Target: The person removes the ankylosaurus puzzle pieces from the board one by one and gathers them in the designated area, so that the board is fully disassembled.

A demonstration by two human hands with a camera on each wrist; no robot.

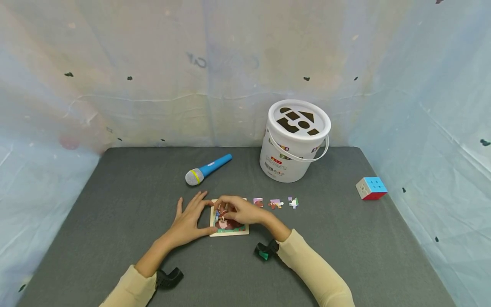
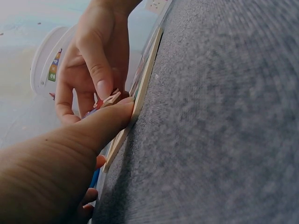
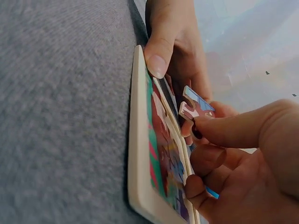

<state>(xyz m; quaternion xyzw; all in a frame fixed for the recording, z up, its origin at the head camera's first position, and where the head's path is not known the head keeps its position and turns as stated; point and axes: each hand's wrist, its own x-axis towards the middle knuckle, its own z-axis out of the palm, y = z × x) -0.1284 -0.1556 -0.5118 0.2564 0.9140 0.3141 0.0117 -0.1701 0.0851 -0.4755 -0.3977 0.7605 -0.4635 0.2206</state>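
Note:
A wooden tray puzzle lies flat on the grey table, its picture partly filled with pieces. My left hand is at its left side with fingers spread. The left thumb presses on the near rim, and the index finger reaches the far left corner. Over the tray, my right hand pinches a puzzle piece between thumb and fingers. That piece is tilted up above the tray, showing blue and brown print. Right of the tray lie three loose pieces in a row.
Behind the tray lies a blue toy microphone with a grey head. A white bucket with shape holes in its lid stands at the back, handle hanging forward. A puzzle cube sits far right. Plastic sheeting hangs beyond the table.

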